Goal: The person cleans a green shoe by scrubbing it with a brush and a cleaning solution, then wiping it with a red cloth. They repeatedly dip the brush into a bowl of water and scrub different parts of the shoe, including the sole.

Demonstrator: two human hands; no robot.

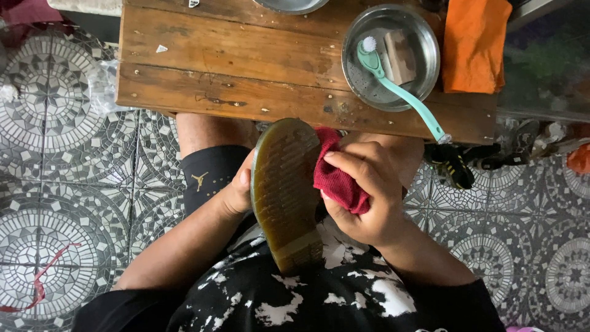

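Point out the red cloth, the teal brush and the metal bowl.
red knitted cloth (337, 182), head view, bunched middle
teal long-handled brush (402, 93), head view, mid handle
round metal bowl (430, 46), head view, right inner wall

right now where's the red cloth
In the head view, the red cloth is right of centre, in the right hand, pressed against the shoe.

Single view, head-worn camera. Looks almost straight down over the wearer's chest and lap, close in. Far edge of frame takes in the near part of the wooden tabletop (246, 55); tiled floor (67, 184) fills both sides. Wearer's forearms enter from the bottom edge. No second view to compare.
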